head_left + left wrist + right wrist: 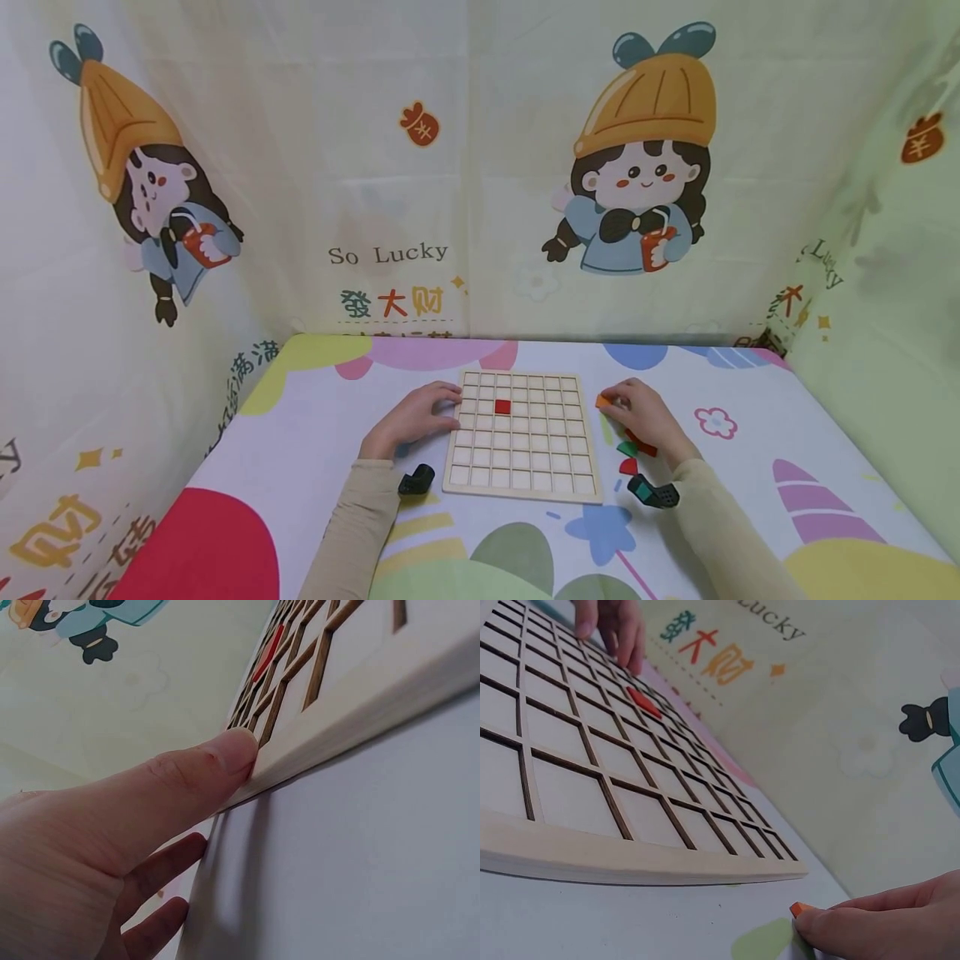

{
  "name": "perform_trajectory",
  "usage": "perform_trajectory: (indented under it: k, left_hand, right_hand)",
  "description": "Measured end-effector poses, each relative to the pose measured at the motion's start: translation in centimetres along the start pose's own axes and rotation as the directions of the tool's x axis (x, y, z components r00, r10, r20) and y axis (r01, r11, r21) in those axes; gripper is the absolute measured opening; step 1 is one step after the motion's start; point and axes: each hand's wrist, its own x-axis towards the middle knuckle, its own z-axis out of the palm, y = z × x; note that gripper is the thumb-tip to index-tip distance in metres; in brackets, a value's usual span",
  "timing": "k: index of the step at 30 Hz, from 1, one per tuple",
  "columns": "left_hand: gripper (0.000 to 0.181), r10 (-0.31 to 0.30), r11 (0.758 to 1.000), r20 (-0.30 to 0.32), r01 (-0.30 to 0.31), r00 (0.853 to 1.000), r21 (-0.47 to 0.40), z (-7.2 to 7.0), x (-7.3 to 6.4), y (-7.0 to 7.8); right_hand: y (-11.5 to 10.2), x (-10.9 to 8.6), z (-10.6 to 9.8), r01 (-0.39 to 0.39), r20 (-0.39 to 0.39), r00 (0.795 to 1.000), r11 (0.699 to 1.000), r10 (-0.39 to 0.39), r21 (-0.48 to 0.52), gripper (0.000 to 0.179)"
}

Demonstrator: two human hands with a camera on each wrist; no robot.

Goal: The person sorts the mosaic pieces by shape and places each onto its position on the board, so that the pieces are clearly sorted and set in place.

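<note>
A light wooden grid board (522,497) lies on the table, with one red square piece (502,407) in a cell of its upper part. At the board's left edge is my left hand (412,418), thumb and fingers spread apart; the left wrist view shows the thumb (202,769) against the rim. Off the board's right side, my right hand (651,419) pinches a small orange piece (602,402) between thumb and fingertips. Most of that piece is hidden by the fingers in the right wrist view, where only an orange corner (801,908) shows.
Below the right hand lie a green piece (627,449), a rounded red piece (628,467) and another red piece (648,451) partly covered by the hand. A patterned cloth (300,467) covers the table. Printed curtains (495,183) hang behind and at both sides.
</note>
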Motion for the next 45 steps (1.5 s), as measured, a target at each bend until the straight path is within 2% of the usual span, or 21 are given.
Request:
perform_trajectory:
  k: [3, 10, 20, 29, 37, 41, 45]
  left_hand:
    - [0.041, -0.004, 1.000, 0.000, 0.004, 1.000, 0.003, 0.0, 0.0, 0.0]
    - [0.041, -0.014, 1.000, 0.002, 0.015, 1.000, -0.010, 0.1, 0.0, 0.0]
    - [0.040, -0.015, 1.000, -0.004, 0.015, 1.000, -0.002, 0.0, -0.1, 0.0]
    - [0.041, -0.016, 1.000, 0.000, 0.016, 1.000, 0.002, -0.1, 0.0, 0.1]
    - [0.040, -0.021, 1.000, 0.008, 0.021, 1.000, -0.004, 0.0, 0.0, 0.2]
    - [0.040, -0.020, 1.000, 0.004, 0.020, 1.000, -0.004, -0.1, 0.1, 0.2]
    - [0.040, -0.023, 1.000, 0.002, 0.023, 1.000, -0.006, -0.1, 0.1, 0.2]
  right_hand:
    - [-0.2, 0.0, 0.0, 0.004, -0.015, 1.000, 1.000, -0.004, 0.011, 0.032]
    - [-1.1, 0.4, -0.2, -0.048, -0.038, 0.998, 0.995, 0.052, 0.088, 0.036]
    - [-3.1, 1.7, 0.0, -0.026, -0.074, 0.996, 0.975, 0.044, 0.219, 0.036]
    - [-5.0, 2.4, 0.3, -0.121, 0.000, 0.991, 0.916, 0.131, 0.383, 0.038]
    - [-6.0, 2.5, 1.1, -0.165, 0.063, 0.986, 0.866, 0.154, 0.473, 0.037]
    - [-6.6, 2.4, 1.5, -0.165, 0.087, 0.986, 0.854, 0.141, 0.493, 0.034]
    - [-7.1, 2.6, 1.9, -0.154, 0.099, 0.988, 0.856, 0.121, 0.493, 0.034]
